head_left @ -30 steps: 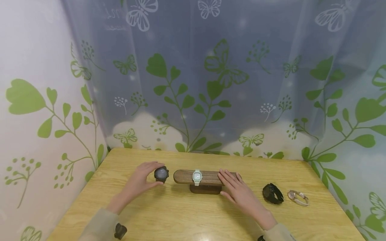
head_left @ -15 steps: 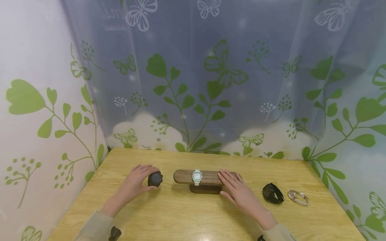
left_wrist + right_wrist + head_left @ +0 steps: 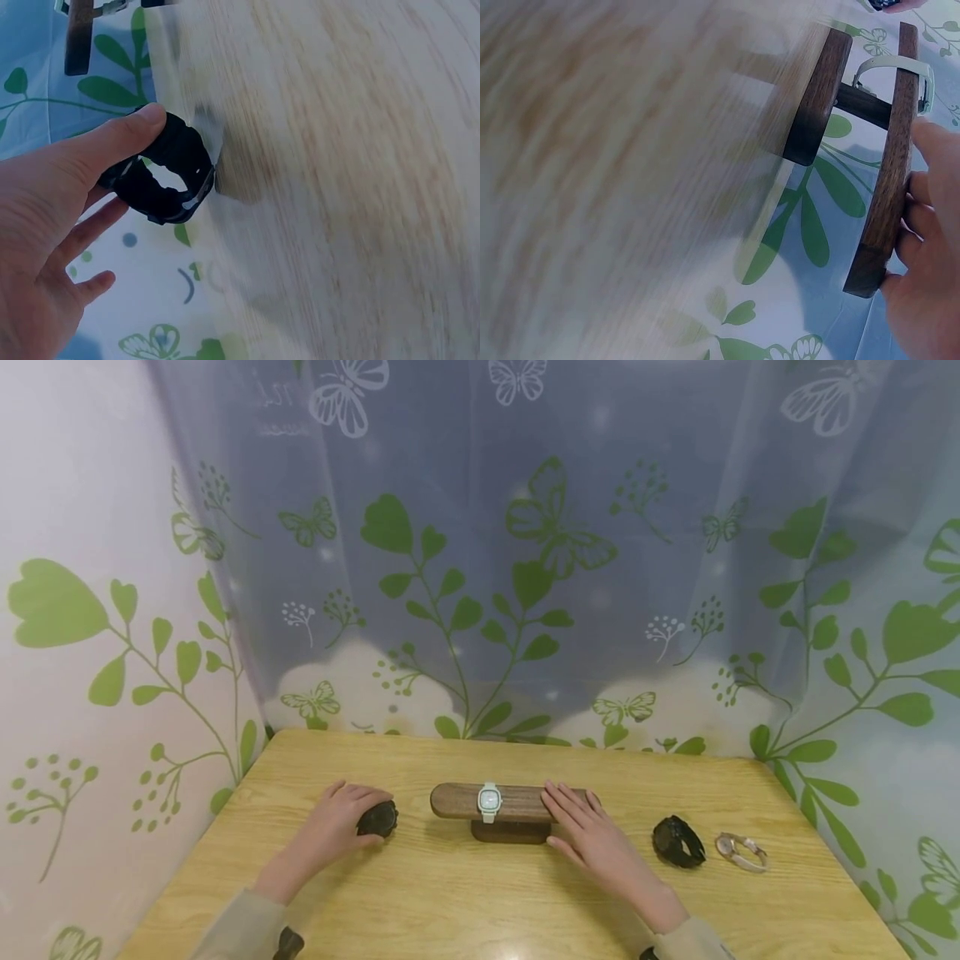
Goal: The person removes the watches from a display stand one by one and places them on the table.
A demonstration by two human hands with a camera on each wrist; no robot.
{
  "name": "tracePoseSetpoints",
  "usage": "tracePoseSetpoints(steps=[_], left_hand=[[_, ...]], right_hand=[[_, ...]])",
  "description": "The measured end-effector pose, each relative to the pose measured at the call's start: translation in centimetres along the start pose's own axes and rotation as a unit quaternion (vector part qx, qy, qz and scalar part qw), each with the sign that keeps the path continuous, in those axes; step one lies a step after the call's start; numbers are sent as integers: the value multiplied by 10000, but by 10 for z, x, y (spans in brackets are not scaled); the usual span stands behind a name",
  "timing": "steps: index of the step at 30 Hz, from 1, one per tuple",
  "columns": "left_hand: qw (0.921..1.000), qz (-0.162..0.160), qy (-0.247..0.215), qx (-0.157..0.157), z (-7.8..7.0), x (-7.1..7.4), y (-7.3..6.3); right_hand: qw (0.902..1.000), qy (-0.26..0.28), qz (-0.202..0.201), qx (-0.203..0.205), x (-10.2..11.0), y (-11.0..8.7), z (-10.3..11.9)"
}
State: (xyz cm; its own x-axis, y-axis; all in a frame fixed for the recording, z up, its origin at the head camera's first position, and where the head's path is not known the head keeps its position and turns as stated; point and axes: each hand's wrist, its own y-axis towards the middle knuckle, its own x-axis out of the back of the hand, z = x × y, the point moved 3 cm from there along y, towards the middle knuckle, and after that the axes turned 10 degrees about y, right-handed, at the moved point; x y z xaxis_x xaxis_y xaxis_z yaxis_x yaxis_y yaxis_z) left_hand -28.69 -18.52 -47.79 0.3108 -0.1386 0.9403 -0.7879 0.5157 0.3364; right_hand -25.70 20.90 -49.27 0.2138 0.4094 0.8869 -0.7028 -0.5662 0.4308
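My left hand [image 3: 324, 831] pinches a black watch [image 3: 377, 818] by its side, left of a dark wooden watch stand [image 3: 517, 803]. In the left wrist view, the watch's closed strap loop [image 3: 176, 142] faces the camera, its lower side at or just above the tabletop. A pale green square watch [image 3: 490, 802] sits round the stand's bar, left of its middle. On the bar's right end rests my right hand [image 3: 592, 843], fingers extended across the top. The right wrist view shows the stand's base [image 3: 817, 97] and its upper bar [image 3: 889, 172].
To the right of my right hand lie another black watch [image 3: 678, 842] and a slim, light-strapped watch [image 3: 741, 852]. All stand on a wooden table [image 3: 450, 902]. A curtain printed with leaves and butterflies [image 3: 450, 568] hangs behind the table and at both sides.
My left hand has carried the black watch left, away from the stand, and down toward the tabletop. The right hand has stayed on the bar.
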Motion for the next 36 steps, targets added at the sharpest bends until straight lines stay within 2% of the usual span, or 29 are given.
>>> tracePoseSetpoints(steps=[7,13,18,23,29,36], left_hand=[[10000,61,55,17,-5,-5,3],[9998,28,133,-116,-9,-12,3],[9999,-18,-119,-88,-9,-17,1],[9990,81,-448,-2,-8,-20,-1],[9983,74,-554,-171,-7,-22,-5],[9974,175,-649,-250,-6,-22,-9]], right_hand=[[10000,-12,19,11,1,1,1],[10000,21,1,38,2,1,3],[10000,27,43,-47,1,1,3],[10000,46,46,-60,2,1,2],[10000,54,45,-67,3,1,3],[9998,122,-155,24,3,0,5]])
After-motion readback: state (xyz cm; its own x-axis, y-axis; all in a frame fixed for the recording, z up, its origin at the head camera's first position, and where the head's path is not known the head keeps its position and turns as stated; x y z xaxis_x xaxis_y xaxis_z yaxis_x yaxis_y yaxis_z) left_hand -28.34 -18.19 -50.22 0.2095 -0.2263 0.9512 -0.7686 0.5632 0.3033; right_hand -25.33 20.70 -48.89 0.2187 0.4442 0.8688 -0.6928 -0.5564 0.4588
